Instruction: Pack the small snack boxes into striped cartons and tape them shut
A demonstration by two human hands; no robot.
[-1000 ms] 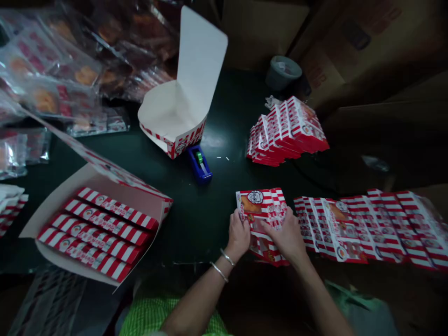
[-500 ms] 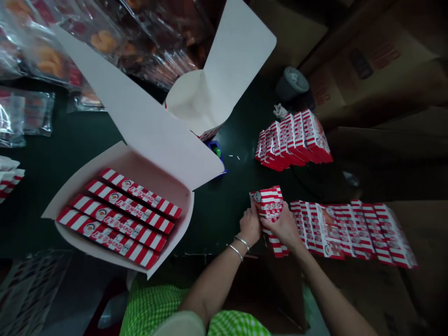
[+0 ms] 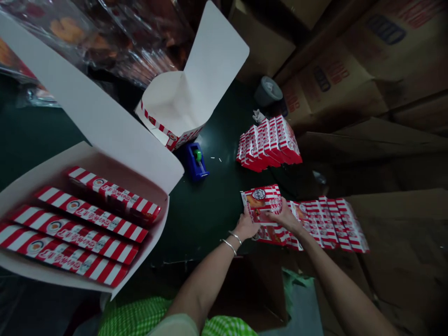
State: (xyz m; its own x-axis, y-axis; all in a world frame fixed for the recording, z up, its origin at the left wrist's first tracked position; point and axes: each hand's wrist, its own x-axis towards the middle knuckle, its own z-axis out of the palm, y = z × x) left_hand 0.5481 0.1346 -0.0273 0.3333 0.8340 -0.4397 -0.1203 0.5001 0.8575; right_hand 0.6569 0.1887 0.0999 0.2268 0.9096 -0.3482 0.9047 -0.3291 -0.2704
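One stack of red-and-white striped cartons (image 3: 262,201) is pinched between the left hand (image 3: 247,227) and right hand (image 3: 285,217), long axis pointing away from the person, mascot end farthest. A row of cartons (image 3: 329,224) lies just right of it.

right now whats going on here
A person holds a bundle of flat red-and-white boxes in the left hand and right hand over a dark table. More flat boxes lie in a row to the right, a stack sits beyond, and an open carton at left holds rows of boxes.
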